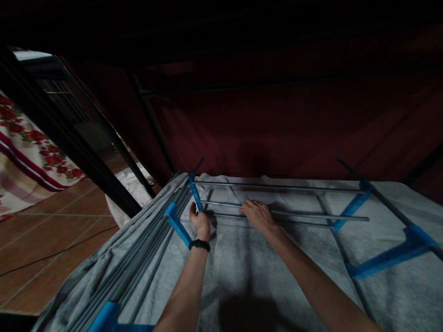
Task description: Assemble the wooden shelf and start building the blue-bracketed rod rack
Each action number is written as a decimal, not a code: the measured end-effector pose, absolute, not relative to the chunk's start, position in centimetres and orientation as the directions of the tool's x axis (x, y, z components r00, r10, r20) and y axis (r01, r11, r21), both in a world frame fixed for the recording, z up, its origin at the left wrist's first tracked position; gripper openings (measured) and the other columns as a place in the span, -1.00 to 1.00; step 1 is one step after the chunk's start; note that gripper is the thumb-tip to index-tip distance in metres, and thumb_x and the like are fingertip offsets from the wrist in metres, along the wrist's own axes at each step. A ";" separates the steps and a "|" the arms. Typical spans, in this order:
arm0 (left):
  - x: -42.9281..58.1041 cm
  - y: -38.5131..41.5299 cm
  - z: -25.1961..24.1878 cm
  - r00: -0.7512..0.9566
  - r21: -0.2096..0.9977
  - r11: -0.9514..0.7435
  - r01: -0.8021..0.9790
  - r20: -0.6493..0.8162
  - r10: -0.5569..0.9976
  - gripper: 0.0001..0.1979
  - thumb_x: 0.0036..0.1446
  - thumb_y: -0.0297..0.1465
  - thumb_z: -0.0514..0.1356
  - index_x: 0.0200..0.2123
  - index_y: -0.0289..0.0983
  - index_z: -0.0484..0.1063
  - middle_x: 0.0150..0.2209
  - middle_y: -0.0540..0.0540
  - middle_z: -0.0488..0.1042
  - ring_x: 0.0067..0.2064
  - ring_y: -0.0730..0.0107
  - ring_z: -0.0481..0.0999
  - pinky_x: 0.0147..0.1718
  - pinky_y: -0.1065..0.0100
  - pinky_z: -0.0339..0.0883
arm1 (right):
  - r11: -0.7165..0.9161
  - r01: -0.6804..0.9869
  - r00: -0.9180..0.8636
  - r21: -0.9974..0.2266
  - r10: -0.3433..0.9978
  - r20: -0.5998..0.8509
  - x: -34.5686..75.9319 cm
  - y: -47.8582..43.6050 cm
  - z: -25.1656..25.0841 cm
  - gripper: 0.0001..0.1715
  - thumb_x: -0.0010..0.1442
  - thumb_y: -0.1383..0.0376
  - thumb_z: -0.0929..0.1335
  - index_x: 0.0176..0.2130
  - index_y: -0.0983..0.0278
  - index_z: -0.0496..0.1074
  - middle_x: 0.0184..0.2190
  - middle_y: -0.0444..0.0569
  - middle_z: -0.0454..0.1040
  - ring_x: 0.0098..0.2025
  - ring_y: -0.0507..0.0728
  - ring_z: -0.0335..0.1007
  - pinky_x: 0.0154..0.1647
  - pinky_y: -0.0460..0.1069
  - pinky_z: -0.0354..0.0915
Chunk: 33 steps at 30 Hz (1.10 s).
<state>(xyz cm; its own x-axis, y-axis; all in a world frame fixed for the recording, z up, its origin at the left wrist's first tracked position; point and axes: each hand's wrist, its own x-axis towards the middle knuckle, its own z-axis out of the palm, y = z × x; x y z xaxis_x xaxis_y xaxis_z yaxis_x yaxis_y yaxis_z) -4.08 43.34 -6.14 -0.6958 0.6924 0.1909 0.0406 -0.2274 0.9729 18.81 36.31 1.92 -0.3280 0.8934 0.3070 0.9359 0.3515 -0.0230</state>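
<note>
My right hand [256,214] is wrapped over a loose grey metal tube [311,215], its right end sticking out past a blue bracket [353,210]. The left end of this tube is close to another blue plastic bracket [195,194]. At the lower part of that bracket is my left hand [200,225], palm turned up, black band on the wrist. Its thumb points up and its other fingers curl in at the bracket, partly hidden. Two more tubes, a back tube [277,186] and a front tube [294,223], span between the left and right brackets.
Several grey tubes [138,258] lie bundled along the left, with blue brackets [178,226] by them. A large blue bracket [391,258] joins dark tubes at right. Grey cloth [249,263] lies beneath. A dark red curtain [277,133] hangs behind; black posts [69,133] stand left.
</note>
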 end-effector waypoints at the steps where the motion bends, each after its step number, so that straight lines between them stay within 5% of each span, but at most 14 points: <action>1: -4.1 43.3 -6.4 -0.698 0.977 -0.210 0.034 0.174 0.694 -0.48 -0.05 -0.63 0.08 0.03 -0.28 0.34 0.06 -0.17 0.43 0.14 0.30 0.38 0.17 0.24 0.19 | 0.352 0.936 -0.328 -0.026 0.894 0.305 18.8 36.3 1.7 -0.74 0.34 0.18 0.22 -0.21 0.21 0.43 -0.20 -0.02 0.48 -0.13 0.12 0.40 -0.12 -0.02 0.22; 9: -4.1 43.3 -6.8 -0.658 0.979 -0.196 0.061 0.187 0.730 -0.55 -0.06 -0.64 0.03 -0.09 -0.25 0.42 -0.14 -0.12 0.53 0.01 0.31 0.48 0.10 0.15 0.26 | 0.340 0.940 -0.319 -0.037 0.910 0.264 18.8 36.3 1.5 -0.71 0.35 0.18 0.20 -0.18 0.21 0.45 -0.17 0.02 0.47 -0.10 0.13 0.39 -0.08 0.00 0.22; 33: -4.4 43.5 -6.9 -0.635 0.974 -0.065 0.216 0.191 0.749 -0.63 -0.07 -0.64 0.06 -0.19 -0.25 0.43 -0.26 -0.09 0.53 -0.03 0.23 0.50 0.00 0.18 0.35 | 0.396 0.917 -0.372 -0.052 0.893 0.254 18.9 36.8 0.8 -0.67 0.38 0.18 0.15 -0.16 0.22 0.44 -0.17 0.00 0.50 -0.09 0.12 0.40 -0.09 -0.02 0.21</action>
